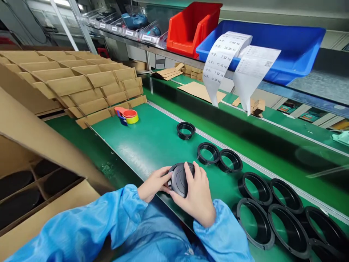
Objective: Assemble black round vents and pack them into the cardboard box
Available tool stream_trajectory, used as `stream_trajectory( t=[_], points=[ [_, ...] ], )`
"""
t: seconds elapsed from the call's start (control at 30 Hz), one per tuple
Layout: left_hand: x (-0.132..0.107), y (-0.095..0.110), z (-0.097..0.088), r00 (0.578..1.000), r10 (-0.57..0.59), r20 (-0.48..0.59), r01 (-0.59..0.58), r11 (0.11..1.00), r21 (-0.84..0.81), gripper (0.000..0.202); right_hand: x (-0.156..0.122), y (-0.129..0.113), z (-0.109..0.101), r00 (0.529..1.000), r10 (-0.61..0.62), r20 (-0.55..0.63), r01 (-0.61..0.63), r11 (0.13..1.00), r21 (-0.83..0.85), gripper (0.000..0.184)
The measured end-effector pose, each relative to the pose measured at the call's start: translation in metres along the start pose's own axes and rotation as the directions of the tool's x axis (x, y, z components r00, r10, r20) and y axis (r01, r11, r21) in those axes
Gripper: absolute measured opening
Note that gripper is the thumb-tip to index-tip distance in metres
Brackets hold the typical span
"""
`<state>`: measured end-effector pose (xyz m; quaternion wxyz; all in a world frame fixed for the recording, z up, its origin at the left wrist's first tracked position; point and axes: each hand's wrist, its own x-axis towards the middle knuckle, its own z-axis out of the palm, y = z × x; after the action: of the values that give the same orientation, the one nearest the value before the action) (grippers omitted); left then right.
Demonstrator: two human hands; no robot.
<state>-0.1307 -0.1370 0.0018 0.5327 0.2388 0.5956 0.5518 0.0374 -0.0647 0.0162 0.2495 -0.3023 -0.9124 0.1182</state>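
Observation:
Both of my hands hold a round black plastic part with a domed, grooved face (179, 179) just above the near edge of the green work surface. My left hand (156, 183) grips its left rim, fingers closed against the side. Over its right side wraps my right hand (196, 191), the thumb along the lower edge and the fingers across the top. The underside of the part is hidden. Beyond my hands, two black rings (230, 161) stand side by side, and a single black ring (185, 130) sits farther off. Several more black rings (255, 223) are grouped to the right.
A tape dispenser with yellow tape (131, 116) lies near stacked cardboard dividers (89, 78). At left, an open carton (68, 198) holds black round parts in compartments. A shelf above carries a red bin (191, 31), a blue bin (286, 47) and hanging label strips (223, 58).

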Motion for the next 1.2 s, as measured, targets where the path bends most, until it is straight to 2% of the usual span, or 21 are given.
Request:
stream_trajectory(
  t=[0.1, 0.23, 0.3, 0.37, 0.43, 0.5, 0.6, 0.7, 0.77, 0.9, 1.03, 1.1, 1.2],
  points=[
    [-0.006, -0.001, -0.005, 1.000, -0.017, -0.021, 0.016, 0.998, -0.056, 0.040, 0.007, 0.000, 0.013, 0.996, -0.036, 0.084, 0.044, 0.994, -0.101, 0.096],
    [-0.019, 0.006, -0.025, 0.999, 0.014, -0.050, -0.019, 0.994, -0.105, 0.034, 0.005, 0.006, 0.028, 0.989, -0.061, 0.132, 0.088, 0.974, -0.209, 0.100],
    [-0.027, 0.008, -0.037, 0.995, 0.039, -0.087, -0.048, 0.994, -0.103, 0.033, 0.006, 0.003, 0.023, 0.985, -0.108, 0.133, 0.136, 0.964, -0.229, 0.098],
    [-0.038, 0.009, -0.048, 0.989, 0.054, -0.138, -0.064, 0.996, -0.064, 0.034, 0.009, -0.005, 0.008, 0.979, -0.176, 0.098, 0.193, 0.960, -0.202, 0.090],
    [-0.051, 0.008, -0.056, 0.986, 0.057, -0.159, -0.063, 0.998, -0.031, 0.033, 0.012, -0.014, -0.007, 0.976, -0.219, 0.009, 0.217, 0.961, -0.170, 0.085],
    [-0.065, 0.004, -0.059, 0.987, 0.056, -0.150, -0.061, 0.998, -0.031, 0.032, 0.008, -0.015, -0.010, 0.969, -0.236, -0.074, 0.220, 0.960, -0.172, 0.088],
    [-0.076, -0.004, -0.056, 0.990, 0.045, -0.137, -0.052, 0.998, -0.046, 0.032, -0.003, 0.002, 0.014, 0.967, -0.256, 0.005, 0.250, 0.937, -0.244, 0.083],
    [-0.075, -0.010, -0.056, 0.994, 0.013, -0.106, -0.019, 0.998, -0.055, 0.034, -0.007, 0.025, 0.044, 0.980, -0.169, 0.107, 0.197, 0.915, -0.353, 0.090],
    [-0.079, -0.011, -0.058, 0.996, -0.002, -0.087, -0.002, 0.999, -0.052, 0.036, -0.005, 0.029, 0.049, 0.977, -0.162, 0.140, 0.204, 0.901, -0.383, 0.093],
    [-0.098, -0.008, -0.070, 0.995, -0.011, -0.097, 0.009, 1.000, -0.020, 0.042, 0.004, 0.012, 0.036, 0.954, -0.184, 0.237, 0.266, 0.884, -0.385, 0.091],
    [-0.094, -0.012, -0.089, 0.995, -0.008, -0.097, 0.017, 0.995, 0.096, 0.050, 0.012, 0.002, 0.020, 0.936, -0.107, 0.335, 0.239, 0.892, -0.383, 0.112],
    [-0.088, -0.016, -0.093, 0.998, -0.012, -0.063, 0.019, 0.994, 0.109, 0.051, 0.013, -0.001, 0.010, 0.951, -0.085, 0.296, 0.198, 0.906, -0.374, 0.107],
    [-0.084, -0.016, -0.090, 0.998, -0.042, -0.052, 0.047, 0.994, 0.102, 0.051, 0.013, -0.010, -0.002, 0.982, -0.103, 0.159, 0.154, 0.923, -0.353, 0.092]
  ],
)
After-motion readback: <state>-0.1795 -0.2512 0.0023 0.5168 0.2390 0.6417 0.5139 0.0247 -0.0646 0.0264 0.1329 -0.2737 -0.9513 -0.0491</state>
